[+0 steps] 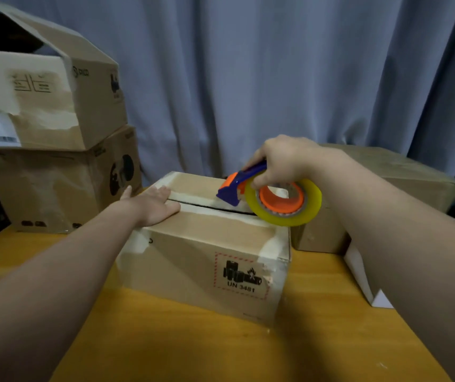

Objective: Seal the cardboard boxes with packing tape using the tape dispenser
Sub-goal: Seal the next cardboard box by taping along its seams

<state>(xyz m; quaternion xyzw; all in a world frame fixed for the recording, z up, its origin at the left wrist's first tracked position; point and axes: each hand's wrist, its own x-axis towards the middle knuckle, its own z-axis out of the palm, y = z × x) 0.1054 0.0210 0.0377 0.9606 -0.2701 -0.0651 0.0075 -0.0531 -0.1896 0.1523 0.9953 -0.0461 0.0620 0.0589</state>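
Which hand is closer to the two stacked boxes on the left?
Left. The left hand rests flat on the left end of the front box, just right of the stacked boxes. The right hand grips the tape dispenser farther right, over that box's top seam.

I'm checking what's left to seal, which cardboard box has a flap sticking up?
The upper box of the left stack: its top flap stands raised. The box beneath it, the UN 3481 box and the right box show none.

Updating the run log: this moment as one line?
left hand: flat on brown cardboard box top | right hand: grips blue-and-orange plastic tape dispenser by seam | seam: gap showing
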